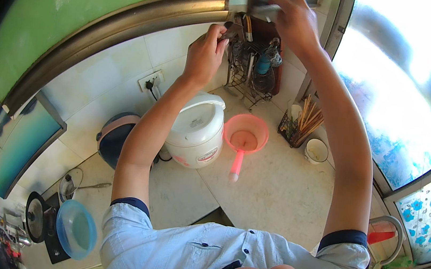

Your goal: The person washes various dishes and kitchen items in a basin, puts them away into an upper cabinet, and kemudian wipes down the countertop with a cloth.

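Both my arms reach up toward the wire utensil rack (246, 78) in the corner. My left hand (208, 53) pinches a small dark flat object (233, 32) at the rack's upper left; I cannot tell exactly what it is. My right hand (297, 19) is raised beside the cabinet, with its fingers closed on a blurred dark object (262, 1) that cannot be identified. Between and below the hands, the rack holds knives or similar tools, a blue-handled item (263, 63) and a steel wool scourer (275, 57). A dark red board (277, 77) stands behind it.
Green cabinets (115, 1) hang overhead. On the counter stand a white rice cooker (195, 132), a pink plastic dipper (246, 132), a wire basket of chopsticks (301, 125), an enamel cup (316, 151) and a dark blue appliance (114, 138). A blue basin (75, 230) is lower left; a window (397, 96) is at right.
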`<state>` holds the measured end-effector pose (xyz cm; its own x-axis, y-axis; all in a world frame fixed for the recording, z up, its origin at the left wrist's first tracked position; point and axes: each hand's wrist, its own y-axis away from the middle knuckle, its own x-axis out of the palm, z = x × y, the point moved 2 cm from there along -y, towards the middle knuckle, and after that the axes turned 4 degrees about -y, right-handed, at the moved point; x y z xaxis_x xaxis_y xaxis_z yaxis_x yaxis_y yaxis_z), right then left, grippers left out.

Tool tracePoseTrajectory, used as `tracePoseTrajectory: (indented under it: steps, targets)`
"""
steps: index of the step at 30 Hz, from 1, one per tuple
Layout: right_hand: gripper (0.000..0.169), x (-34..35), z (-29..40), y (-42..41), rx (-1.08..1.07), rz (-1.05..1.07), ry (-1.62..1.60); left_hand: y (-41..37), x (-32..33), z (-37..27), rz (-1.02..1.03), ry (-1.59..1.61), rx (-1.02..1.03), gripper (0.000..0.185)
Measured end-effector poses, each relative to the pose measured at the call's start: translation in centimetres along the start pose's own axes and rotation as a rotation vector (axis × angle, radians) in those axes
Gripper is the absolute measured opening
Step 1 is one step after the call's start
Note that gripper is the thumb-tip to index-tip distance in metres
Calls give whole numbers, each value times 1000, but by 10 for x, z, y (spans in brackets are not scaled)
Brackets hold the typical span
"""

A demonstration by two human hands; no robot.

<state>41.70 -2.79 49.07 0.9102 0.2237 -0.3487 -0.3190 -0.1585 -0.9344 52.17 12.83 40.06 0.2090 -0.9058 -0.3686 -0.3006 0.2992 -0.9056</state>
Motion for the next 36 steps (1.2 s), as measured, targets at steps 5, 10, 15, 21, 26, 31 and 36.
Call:
tracePoseTrajectory:
  steps: [5, 10, 15, 21, 26, 31, 36]
  targets:
    - [22, -73, -69, 60, 84, -256, -225, -42, 28, -27, -186, -173, 392, 9]
    - [24, -104, -62, 77, 119, -371, -162, -113, 56, -16, -220, -445, 558, 8]
    - [32, -82, -56, 71, 170, -279, -191, -161, 82, 15, 327, -887, 235, 21]
    - [30, -45, -51, 62, 411, -27, -28, -92, 63, -16, -123, -504, 438, 23]
    - [35, -53, -22, 57, -25, -187, -190, 142, 121, -27, 887, 26, 128, 21]
    - [32, -34, -8, 165, 265, 143, -228, 301, 107, -21, 1578, -26, -308, 72]
    - [28, -97, -3, 373, 847, 328, -321, 375, 165, -1, 857, 435, -493, 80]
